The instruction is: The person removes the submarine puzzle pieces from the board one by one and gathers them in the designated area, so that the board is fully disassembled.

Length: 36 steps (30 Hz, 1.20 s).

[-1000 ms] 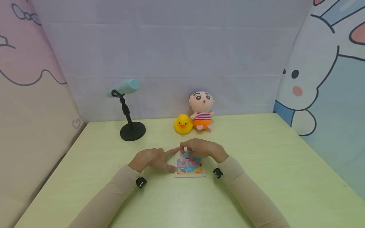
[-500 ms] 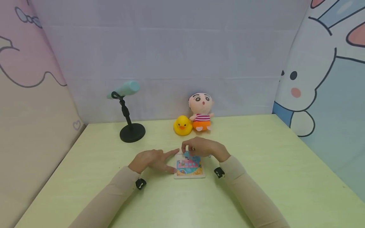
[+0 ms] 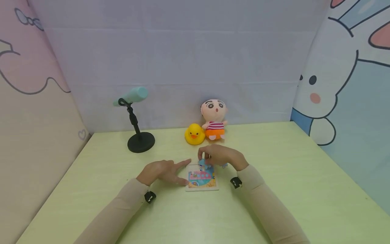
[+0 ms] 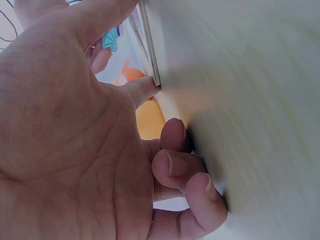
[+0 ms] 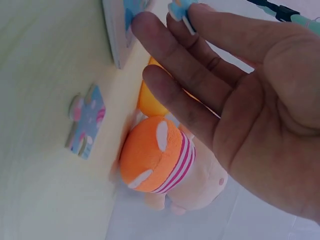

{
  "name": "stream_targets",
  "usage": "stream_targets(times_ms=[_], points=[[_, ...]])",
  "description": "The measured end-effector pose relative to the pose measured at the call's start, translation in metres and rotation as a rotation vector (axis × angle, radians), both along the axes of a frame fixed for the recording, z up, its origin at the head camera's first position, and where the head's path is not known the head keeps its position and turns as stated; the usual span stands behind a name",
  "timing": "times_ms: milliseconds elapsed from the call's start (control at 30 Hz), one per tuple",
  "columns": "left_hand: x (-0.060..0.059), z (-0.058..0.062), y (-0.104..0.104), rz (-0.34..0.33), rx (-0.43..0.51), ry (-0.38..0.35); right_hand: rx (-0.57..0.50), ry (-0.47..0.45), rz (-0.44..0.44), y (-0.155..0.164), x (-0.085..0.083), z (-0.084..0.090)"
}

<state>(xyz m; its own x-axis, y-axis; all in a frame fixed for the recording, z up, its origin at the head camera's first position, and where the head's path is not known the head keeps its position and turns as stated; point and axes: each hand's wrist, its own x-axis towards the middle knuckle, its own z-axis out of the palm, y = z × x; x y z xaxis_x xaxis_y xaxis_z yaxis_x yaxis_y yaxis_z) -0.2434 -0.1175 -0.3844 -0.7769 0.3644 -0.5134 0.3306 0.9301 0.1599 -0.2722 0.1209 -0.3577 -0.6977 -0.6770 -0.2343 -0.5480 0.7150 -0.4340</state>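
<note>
A small picture puzzle board (image 3: 202,185) lies flat on the green table (image 3: 274,162). My left hand (image 3: 185,171) rests at its left side: the straight index finger touches the far left corner and the thumb (image 4: 142,89) presses the near left edge, with the other fingers curled. My right hand (image 3: 203,160) hovers over the board's far edge and pinches a blue puzzle piece (image 5: 179,10) between thumb and fingertip. Another loose piece (image 5: 86,120) lies on the table just right of the board (image 5: 117,30).
A yellow rubber duck (image 3: 194,134) and a plush doll (image 3: 214,118) in a striped shirt stand behind the board. A mint tube on a black stand (image 3: 141,142) is at the back left. Printed cloth walls close in three sides.
My right hand has drawn a little to the right and away from me, carrying the blue piece. The left hand has stayed against the board.
</note>
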Motion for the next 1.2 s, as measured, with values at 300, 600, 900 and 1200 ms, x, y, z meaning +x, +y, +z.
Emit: stream_targets(times_ms=[300, 600, 900, 1200], points=[[0.001, -0.001, -0.001, 0.001, 0.013, -0.001, -0.040, -0.026, -0.009, 0.022, -0.007, 0.009], [0.001, 0.001, -0.001, -0.008, 0.020, 0.001, -0.065, -0.034, -0.037, 0.052, -0.011, 0.016], [0.001, 0.001, -0.001, -0.018, 0.026, -0.004, -0.050, -0.045, -0.044, 0.078, -0.013, 0.017], [0.001, 0.002, 0.000, -0.027, 0.026, 0.007, 0.027, -0.064, -0.113, 0.095, -0.014, 0.014]])
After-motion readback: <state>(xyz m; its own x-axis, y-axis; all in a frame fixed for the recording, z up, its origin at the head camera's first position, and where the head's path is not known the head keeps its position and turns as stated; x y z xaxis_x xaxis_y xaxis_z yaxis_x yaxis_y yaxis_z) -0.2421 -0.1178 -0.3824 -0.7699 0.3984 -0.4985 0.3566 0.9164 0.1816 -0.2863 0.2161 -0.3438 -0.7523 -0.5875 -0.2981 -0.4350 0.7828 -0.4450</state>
